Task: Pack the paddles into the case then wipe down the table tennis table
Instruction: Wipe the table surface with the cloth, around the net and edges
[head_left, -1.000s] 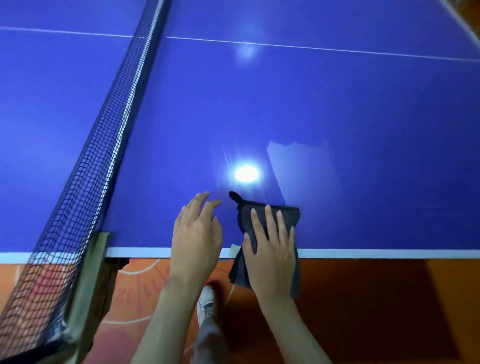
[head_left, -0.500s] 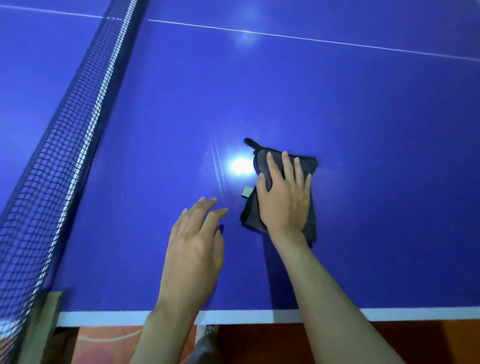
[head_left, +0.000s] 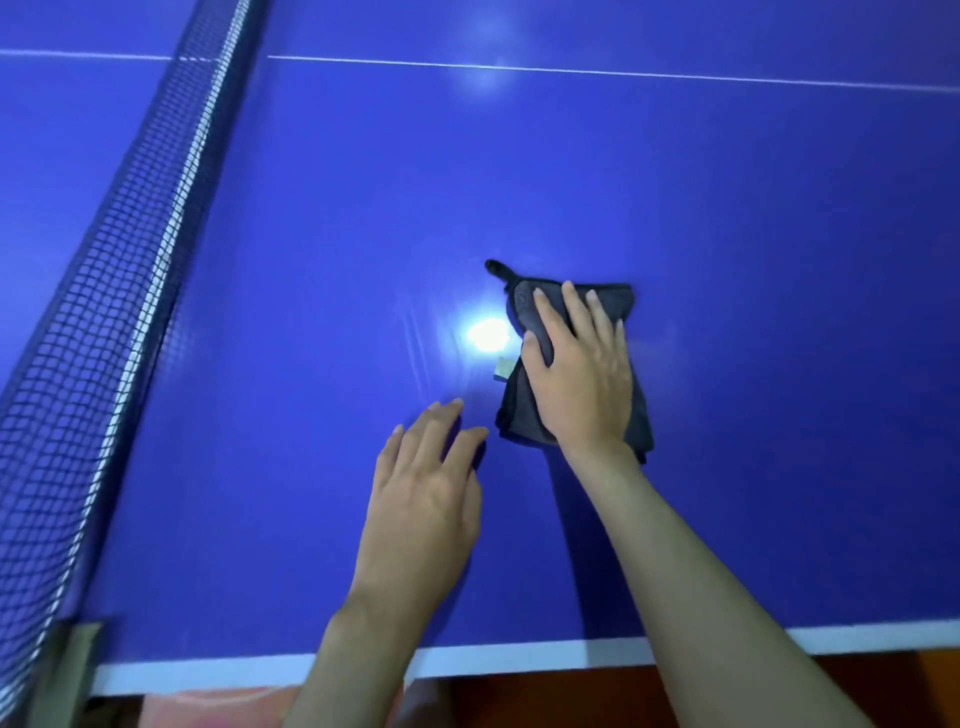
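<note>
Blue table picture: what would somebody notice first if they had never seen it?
Probably the dark grey cloth near the middle of the bright blue table, with the right hand pressing flat on it. A white glare spot shines just left of the cloth. The black net runs up the left side, and the left hand rests open beside the cloth.

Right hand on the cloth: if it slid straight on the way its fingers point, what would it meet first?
Nothing close: the right hand faces bare table, then only the white centre line, as far as visible.
</note>
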